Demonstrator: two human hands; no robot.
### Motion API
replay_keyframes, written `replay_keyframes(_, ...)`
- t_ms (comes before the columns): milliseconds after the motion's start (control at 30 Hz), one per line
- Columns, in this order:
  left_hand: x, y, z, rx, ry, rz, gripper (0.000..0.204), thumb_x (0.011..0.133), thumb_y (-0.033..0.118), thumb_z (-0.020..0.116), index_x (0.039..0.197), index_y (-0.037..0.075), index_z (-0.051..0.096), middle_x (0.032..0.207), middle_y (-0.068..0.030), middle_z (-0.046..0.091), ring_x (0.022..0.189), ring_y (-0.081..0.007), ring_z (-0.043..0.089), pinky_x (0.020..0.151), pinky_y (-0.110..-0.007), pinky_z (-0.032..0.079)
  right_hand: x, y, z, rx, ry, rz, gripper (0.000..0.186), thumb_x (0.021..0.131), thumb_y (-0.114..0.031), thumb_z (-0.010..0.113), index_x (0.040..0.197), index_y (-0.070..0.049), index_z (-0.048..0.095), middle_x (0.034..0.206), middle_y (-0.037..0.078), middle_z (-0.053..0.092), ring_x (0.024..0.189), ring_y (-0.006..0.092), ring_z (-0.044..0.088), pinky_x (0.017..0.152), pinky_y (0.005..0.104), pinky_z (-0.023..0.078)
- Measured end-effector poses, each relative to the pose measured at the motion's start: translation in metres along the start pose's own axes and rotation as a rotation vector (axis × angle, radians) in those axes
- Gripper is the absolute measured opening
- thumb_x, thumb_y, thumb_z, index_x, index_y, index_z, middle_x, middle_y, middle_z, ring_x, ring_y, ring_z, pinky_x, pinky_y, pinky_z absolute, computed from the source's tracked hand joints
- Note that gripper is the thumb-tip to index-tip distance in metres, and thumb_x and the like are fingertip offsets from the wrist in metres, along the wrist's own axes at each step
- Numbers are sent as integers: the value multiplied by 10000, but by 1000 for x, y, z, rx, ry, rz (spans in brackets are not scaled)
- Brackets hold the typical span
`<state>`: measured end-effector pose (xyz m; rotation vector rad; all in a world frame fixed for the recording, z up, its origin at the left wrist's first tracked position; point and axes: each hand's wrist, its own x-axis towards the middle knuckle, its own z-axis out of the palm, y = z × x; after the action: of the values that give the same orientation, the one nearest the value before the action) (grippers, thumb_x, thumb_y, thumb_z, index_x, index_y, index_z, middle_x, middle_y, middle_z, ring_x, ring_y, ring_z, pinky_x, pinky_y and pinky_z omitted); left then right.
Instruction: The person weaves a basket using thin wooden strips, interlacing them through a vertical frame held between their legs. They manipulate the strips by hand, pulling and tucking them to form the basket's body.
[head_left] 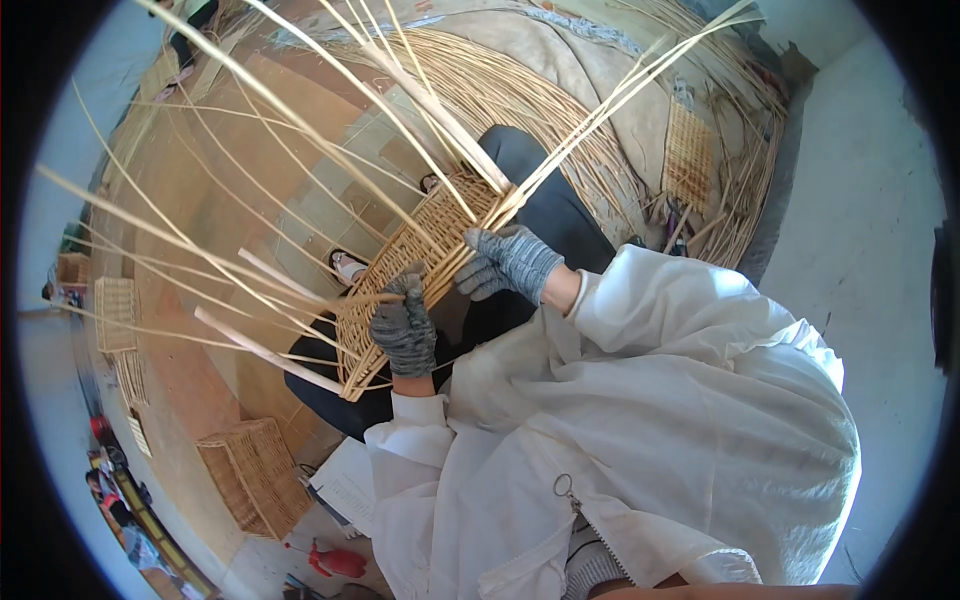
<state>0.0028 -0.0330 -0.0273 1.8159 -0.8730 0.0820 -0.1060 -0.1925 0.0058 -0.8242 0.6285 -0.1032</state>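
A half-woven wicker panel (440,215) lies across my dark-trousered knees, with long pale rods (330,140) fanning up and outward and thicker pale sticks (260,355) at its corners. My left hand (402,322), in a grey mottled glove, is closed on a thin rod laid over the weave near the lower left part of the panel. My right hand (505,262), gloved alike, curls its fingers at the panel's near edge, to the right and higher, gripping the woven rods there; its fingertips are partly hidden.
Loose reeds (570,110) are heaped beyond my knees, near a woven piece (688,150). Wicker baskets (250,470) (116,310) stand at left. A red object (335,560) lies on the floor below. A white wall (860,200) runs along the right. Another person (185,40) shows partly at upper left.
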Motion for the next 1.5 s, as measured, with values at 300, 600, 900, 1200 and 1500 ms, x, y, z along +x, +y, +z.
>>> replay_keyframes(300, 0, 26, -27, 12, -277, -188, 342, 717, 74, 726, 1021, 25, 578, 946, -110, 636, 875, -223, 612, 797, -325, 491, -29, -38, -23, -144, 206, -185, 243, 763, -177, 714, 868, 21, 620, 750, 115, 642, 630, 209, 631, 579, 301, 545)
replay_keyframes(600, -11, 5, -6, 78, 42, -193, 186, 780, 150, 675, 892, 22, 599, 822, -121, 638, 739, -257, 621, 684, -346, 492, -2, -65, 45, -1081, -129, -1285, 263, 798, -88, 615, 1051, -44, 562, 1147, 180, 555, 1052, 327, 548, 865, 380, 457)
replay_keyframes(900, 6, 14, -8, 503, -52, -401, 278, 854, 268, 582, 925, 0, 578, 915, -189, 623, 805, -292, 618, 693, -391, 477, 17, -70, 105, -785, -380, -1401, 631, 634, -189, 746, 1203, -34, 522, 1100, 178, 549, 1067, 338, 469, 892, 392, 393)
replay_keyframes(1200, 7, 69, -17, 278, 190, -96, 413, 890, 334, 507, 1132, 1, 537, 1088, -180, 586, 1012, -306, 559, 881, -375, 418, 22, -16, 31, -1808, -80, -1441, 629, 537, -375, 725, 1061, -53, 594, 945, 137, 527, 928, 286, 503, 889, 468, 354)
replay_keyframes(1500, 63, 24, 23, 261, -80, -623, 390, 882, 385, 476, 899, 43, 664, 854, -159, 654, 824, -308, 615, 766, -385, 453, 48, -2, 22, -1936, -34, -1339, 400, 642, -426, 643, 850, -87, 601, 728, 86, 524, 709, 262, 515, 649, 431, 368)
